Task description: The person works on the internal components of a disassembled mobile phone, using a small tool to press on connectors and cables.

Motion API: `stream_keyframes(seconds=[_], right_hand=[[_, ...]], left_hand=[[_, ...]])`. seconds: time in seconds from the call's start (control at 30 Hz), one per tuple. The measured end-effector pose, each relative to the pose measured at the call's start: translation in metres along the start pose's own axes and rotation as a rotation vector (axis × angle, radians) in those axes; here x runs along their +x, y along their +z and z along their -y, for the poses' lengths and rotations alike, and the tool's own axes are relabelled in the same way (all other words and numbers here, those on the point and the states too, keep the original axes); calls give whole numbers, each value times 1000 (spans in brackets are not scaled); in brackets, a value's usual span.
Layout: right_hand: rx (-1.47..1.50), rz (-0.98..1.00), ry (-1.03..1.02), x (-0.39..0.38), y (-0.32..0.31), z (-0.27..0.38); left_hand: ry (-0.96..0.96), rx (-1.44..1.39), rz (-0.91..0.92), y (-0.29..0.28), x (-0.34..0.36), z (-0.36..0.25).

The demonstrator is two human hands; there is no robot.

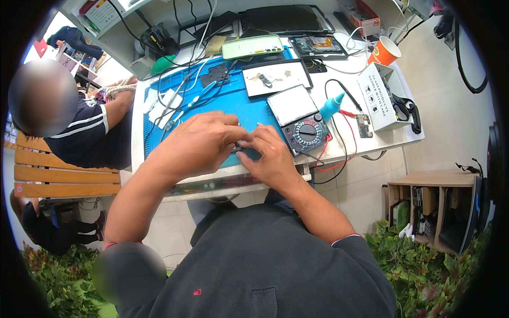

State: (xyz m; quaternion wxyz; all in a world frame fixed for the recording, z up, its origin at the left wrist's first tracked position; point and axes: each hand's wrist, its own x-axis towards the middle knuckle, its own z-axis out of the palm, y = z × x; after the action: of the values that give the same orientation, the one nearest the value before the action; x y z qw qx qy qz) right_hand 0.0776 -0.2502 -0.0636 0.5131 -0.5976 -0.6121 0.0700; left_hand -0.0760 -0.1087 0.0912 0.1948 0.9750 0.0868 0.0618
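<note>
My left hand (204,140) is closed, its fingers curled and pinched at a small dark part (238,145) above the blue work mat (225,103). My right hand (270,156) meets it from the other side, thumb and fingers bent around the same part. Most of that part is hidden by the fingers, so its kind does not show. Just right of my right hand stands an analog multimeter (308,133) with a round dial. A light-blue squeeze bottle (332,105) is beside it.
Behind my hands lie a framed tray (277,87) with small parts, a pale green phone (253,47) and an opened tablet (319,46). Cables and a blue pen-shaped tool (203,93) cross the mat. At right are a circuit board (364,126), a white box (377,98) and an orange cup (385,51). Another person (79,124) sits at left.
</note>
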Motion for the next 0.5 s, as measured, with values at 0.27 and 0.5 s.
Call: stream_keyframes(seconds=[0.27,0.5], right_hand=[[24,-14,-2,1,0,2],[-62,104,22,4,-3,9]], left_hand=[[3,21,2,5,-1,10],[-256,-498,-279,38,-20,16]])
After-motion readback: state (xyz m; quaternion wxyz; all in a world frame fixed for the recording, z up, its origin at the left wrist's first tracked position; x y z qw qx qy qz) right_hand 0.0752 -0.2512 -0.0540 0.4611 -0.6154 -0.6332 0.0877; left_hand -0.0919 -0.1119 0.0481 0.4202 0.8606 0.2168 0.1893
